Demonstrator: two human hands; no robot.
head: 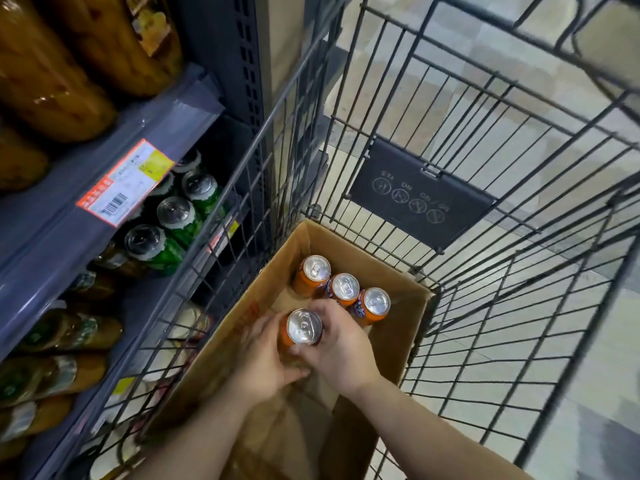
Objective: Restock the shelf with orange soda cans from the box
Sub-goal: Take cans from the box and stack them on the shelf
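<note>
An open cardboard box [398, 344] sits inside a wire shopping cart. Three orange soda cans [344, 289] stand upright in a row at the box's far end. A fourth orange can [304, 327] is lifted a little nearer to me, silver top up. My right hand [341, 348] curls around its right side. My left hand [263, 358] wraps its left side from below. The shelf [104, 174] is on the left, beside the cart.
The dark wire cart [485, 271] surrounds the box, its left wall close to the shelving. Green cans [173, 220] stand on a shelf level under a price label [124, 181]. Orange-brown bottles [52, 341] fill the levels above and below. Tiled floor lies to the right.
</note>
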